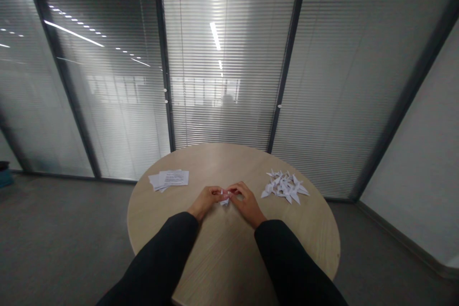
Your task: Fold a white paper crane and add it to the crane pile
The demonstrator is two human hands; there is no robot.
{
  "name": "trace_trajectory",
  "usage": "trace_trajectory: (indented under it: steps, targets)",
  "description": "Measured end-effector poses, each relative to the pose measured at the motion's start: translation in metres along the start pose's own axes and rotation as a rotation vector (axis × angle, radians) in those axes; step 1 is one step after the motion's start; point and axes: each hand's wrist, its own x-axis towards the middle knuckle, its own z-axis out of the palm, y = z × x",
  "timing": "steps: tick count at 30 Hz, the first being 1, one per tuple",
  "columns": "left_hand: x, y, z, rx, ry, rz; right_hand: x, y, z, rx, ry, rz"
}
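Between my two hands, over the middle of the table, is a small folded piece of white paper (224, 202). My left hand (210, 200) pinches its left side with thumb and fingers. From the right, my right hand (245, 201) has its fingers closed on the same paper. The fingers cover most of the paper, so its exact folded shape is hidden. To the right lies a heap of white folded paper cranes (285, 185) with pointed ends. A loose stack of printed paper sheets (174, 178) rests to the left.
The round light-wood table (222, 158) has its far edge near a glass partition with blinds (229, 119). A white wall (416, 162) stands at the right. On the floor at far left is a blue object (5, 177), cut off by the frame.
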Motion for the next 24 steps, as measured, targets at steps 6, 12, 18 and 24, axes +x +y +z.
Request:
trace_trajectory:
  steps: [6, 12, 18, 24]
  targets:
    - [0.0031, -0.0020, -0.0017, 0.068, 0.027, 0.042, -0.0014, 0.0011, 0.0004, -0.165, 0.053, -0.079]
    - [0.0025, 0.0014, 0.0011, 0.078, 0.055, 0.036, -0.0030, 0.0025, -0.0009, -0.282, 0.072, -0.145]
    - [0.0005, 0.0022, 0.0041, 0.064, 0.098, 0.059, -0.0034, 0.0018, -0.0005, -0.320, 0.089, -0.177]
    - [-0.0017, 0.0044, 0.0080, 0.016, 0.137, 0.037, -0.0040, 0.0025, 0.0008, -0.340, 0.109, -0.211]
